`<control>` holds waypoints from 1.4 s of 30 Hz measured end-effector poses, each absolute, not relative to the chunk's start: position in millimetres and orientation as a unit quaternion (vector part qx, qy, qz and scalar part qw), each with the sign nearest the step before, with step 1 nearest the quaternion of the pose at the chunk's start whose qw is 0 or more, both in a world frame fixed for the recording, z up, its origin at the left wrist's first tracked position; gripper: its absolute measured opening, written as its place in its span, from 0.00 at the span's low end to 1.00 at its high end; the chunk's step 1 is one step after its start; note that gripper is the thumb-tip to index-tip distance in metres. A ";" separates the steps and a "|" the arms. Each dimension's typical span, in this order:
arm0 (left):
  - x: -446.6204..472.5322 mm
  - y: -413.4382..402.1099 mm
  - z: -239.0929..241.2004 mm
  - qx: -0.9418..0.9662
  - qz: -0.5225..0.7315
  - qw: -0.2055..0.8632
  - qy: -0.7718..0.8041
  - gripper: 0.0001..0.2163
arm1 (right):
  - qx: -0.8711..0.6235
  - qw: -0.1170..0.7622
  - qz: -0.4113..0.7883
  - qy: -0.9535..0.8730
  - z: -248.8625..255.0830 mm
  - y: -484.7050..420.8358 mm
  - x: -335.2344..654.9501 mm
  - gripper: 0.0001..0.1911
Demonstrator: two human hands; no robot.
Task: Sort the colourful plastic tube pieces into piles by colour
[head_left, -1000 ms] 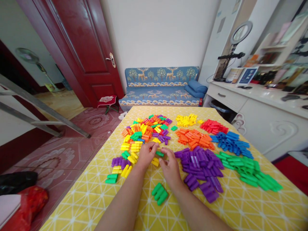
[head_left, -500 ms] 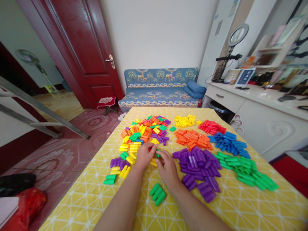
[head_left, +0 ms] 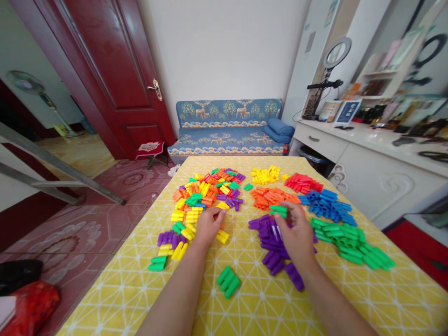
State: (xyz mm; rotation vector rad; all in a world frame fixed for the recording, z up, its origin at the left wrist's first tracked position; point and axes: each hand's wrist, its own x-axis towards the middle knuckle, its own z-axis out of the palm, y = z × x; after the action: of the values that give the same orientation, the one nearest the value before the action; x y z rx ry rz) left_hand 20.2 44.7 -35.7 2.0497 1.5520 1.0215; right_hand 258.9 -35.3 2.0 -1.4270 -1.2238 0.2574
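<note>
My right hand point(head_left: 297, 233) pinches a green plastic block of joined tubes point(head_left: 278, 210) between thumb and fingers. It hovers over the purple pile point(head_left: 269, 235), just in front of the orange pile point(head_left: 269, 198). My left hand point(head_left: 209, 226) is closed at the near edge of the mixed-colour heap point(head_left: 210, 186); a bit of orange shows under its fingers, but I cannot tell whether it is held. Beside that hand lies a yellow block point(head_left: 223, 236). A separate green block point(head_left: 228, 282) rests on the tablecloth between my forearms.
Yellow point(head_left: 265, 175), red point(head_left: 304, 183), blue point(head_left: 327, 206) and green point(head_left: 353, 242) piles stand at the right on the yellow patterned table point(head_left: 280, 312). Purple blocks point(head_left: 172, 238) and a green block point(head_left: 157, 263) lie at left. Beyond are a blue sofa point(head_left: 227, 135) and a white dresser point(head_left: 378, 163).
My right hand has moved right, away from my left, carrying the green block over the purple pile. The left hand stays by the mixed heap. The view has shifted slightly.
</note>
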 end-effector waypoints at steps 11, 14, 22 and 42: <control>20.6 45.4 -35.4 0.726 0.361 0.198 0.551 0.17 | -0.829 0.411 -0.094 -0.368 -16.2 -62.3 423.6 0.23; 20.1 45.6 -36.0 0.727 0.361 0.194 0.551 0.16 | -0.841 0.372 -0.123 -0.374 -30.5 -62.7 433.4 0.23; 20.0 46.2 -37.7 0.722 0.368 0.202 0.550 0.15 | -0.783 0.400 -0.217 -0.424 -48.9 -55.8 439.1 0.18; 21.0 44.4 -34.5 0.725 0.361 0.203 0.551 0.17 | -0.525 0.564 0.129 -0.624 15.0 -62.2 236.6 0.09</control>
State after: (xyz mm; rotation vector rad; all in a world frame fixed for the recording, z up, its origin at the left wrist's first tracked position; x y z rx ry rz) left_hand 21.0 44.4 -34.5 2.0229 1.5384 1.0064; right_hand 236.6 -62.2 15.0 -1.2362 -1.4681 0.3030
